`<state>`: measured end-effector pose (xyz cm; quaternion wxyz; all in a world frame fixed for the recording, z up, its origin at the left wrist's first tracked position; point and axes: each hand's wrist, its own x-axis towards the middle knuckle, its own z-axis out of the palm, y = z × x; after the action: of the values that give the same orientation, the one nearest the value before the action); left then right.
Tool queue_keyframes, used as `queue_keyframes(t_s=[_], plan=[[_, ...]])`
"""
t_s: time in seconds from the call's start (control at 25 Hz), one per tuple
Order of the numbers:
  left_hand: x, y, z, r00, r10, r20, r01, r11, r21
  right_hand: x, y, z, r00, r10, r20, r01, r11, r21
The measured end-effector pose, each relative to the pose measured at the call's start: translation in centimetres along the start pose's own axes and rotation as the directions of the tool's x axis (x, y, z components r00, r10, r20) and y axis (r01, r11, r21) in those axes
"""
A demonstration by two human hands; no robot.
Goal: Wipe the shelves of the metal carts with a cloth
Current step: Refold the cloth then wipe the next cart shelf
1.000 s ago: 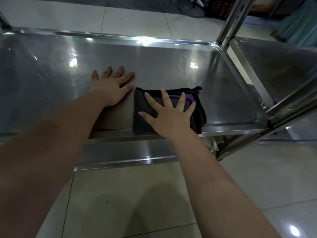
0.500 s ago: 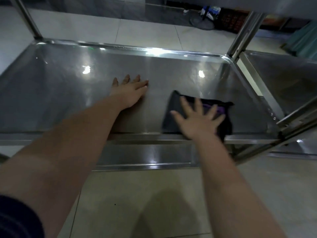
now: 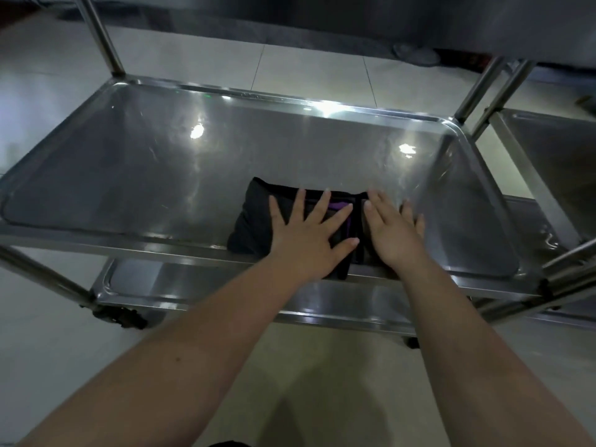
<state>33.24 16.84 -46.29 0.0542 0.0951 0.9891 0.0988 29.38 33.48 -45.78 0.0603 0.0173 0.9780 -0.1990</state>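
A folded black cloth (image 3: pixel 254 217) with a purple stripe lies on the middle shelf (image 3: pixel 135 175) of a stainless steel cart, near its front edge. My left hand (image 3: pixel 311 235) presses flat on the cloth with fingers spread. My right hand (image 3: pixel 395 230) lies flat beside it, fingers straight, over the cloth's right end and the bare shelf. A lower shelf (image 3: pixel 206 285) of the same cart shows below the front rail.
A second metal cart (image 3: pixel 554 162) stands close on the right, its post (image 3: pixel 496 95) next to this cart's rear right post. A rear left post (image 3: pixel 100 37) rises at the back. An upper shelf hangs overhead. Pale tiled floor (image 3: pixel 290 382) lies around.
My left hand has come off the bare shelf and onto the cloth. My right hand has slid to the cloth's right end. The view has tilted up and back.
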Motion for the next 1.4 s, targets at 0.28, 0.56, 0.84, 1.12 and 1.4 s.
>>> queue_keyframes(t_s=[0.28,0.56,0.84,1.12,1.4], plan=[[2.4,-12.5,-2.6,0.938,-0.345,-0.038,0.347,0.934,0.086,1.4,1.0,1.6,0.996,-0.085,0.036,0.092,0.946,-0.311],[2.0,-6.7,-0.8,0.981,-0.190,0.049,0.184,0.977,0.110,2.4,0.1,1.2,0.998,-0.042,0.039,0.052,0.943,-0.329],[-3.8,-22.0,-4.6,0.877,-0.479,0.040,0.474,0.875,0.094,2.2,-1.2,1.2,0.999,0.014,0.042,0.001,0.943,-0.333],[-1.0,-12.1,-1.9,0.970,-0.237,0.063,0.229,0.968,0.105,4.1,-12.1,5.6,0.983,-0.182,-0.019,0.172,0.955,-0.240],[-7.3,-27.4,-5.7,0.822,-0.568,0.044,0.566,0.823,0.038,4.1,-11.5,5.9,0.975,-0.216,0.057,0.222,0.921,-0.321]])
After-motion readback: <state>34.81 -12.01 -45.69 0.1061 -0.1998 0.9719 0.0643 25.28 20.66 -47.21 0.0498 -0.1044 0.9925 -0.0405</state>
